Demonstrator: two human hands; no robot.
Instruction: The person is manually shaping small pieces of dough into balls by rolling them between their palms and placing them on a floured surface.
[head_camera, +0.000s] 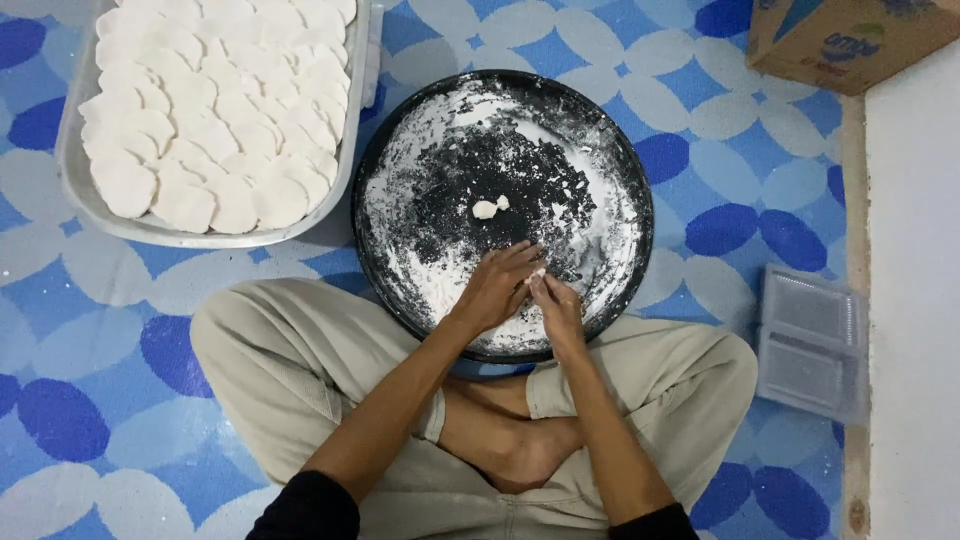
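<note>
Head view, looking straight down at a person sitting cross-legged on the floor mat (90, 330), blue w/ white oval pattern. Beige trousers, dark sleeves, bare foot tucked between the knees.

Round black tray (620, 150) sits on the mat just in front of the legs, its near rim over the knees. Inside dusted w/ white flour, scraped bare in the middle. Small dough lump (487, 209) lies near tray centre, apart from the hands.

Both hands meet over the near part of the tray. Left hand (497, 287) is curled, fingers bent in toward the right one. Right hand (556, 306) is closed in a pinch; a little white dough piece (537, 273) is nipped at its fingertips, touching the left hand's fingers too. Can't tell how much of the piece is hidden between them.

Far-left corner of the mat: grey rectangular tray (70, 170), filled w/ overlapping flat white dough discs (215, 110), rows of them. Its right side is just beside the black tray's rim.

Far-right corner: cardboard box (850, 40), partly cut off by frame edge. Right edge of mat, near the right knee: clear plastic container (812, 345), lying flat. Beyond it a plain white floor strip (915, 300).
</note>
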